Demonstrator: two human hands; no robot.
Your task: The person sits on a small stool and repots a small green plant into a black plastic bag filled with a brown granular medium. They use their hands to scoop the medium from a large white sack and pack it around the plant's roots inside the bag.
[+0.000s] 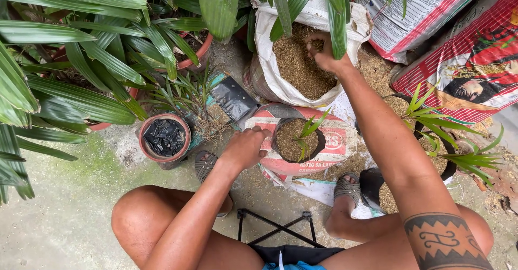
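Observation:
My left hand (245, 147) grips the left side of a small black plastic grow bag (318, 140), which is filled with rice husk and holds a small green seedling (308, 130). The bag stands on a folded red and white sack (340, 143) in front of me. My right hand (322, 51) reaches forward into an open white sack (264, 59) of brown rice husk (297, 67); its fingers are bunched down in the husk, partly behind a palm leaf.
A terracotta pot (164, 139) stuffed with black plastic bags stands to the left, beside bare-root seedlings (191, 100). Big palm plants fill the left. Printed sacks (464, 59) lie at right, with another potted seedling (440, 151). A black stool frame (275, 228) sits between my legs.

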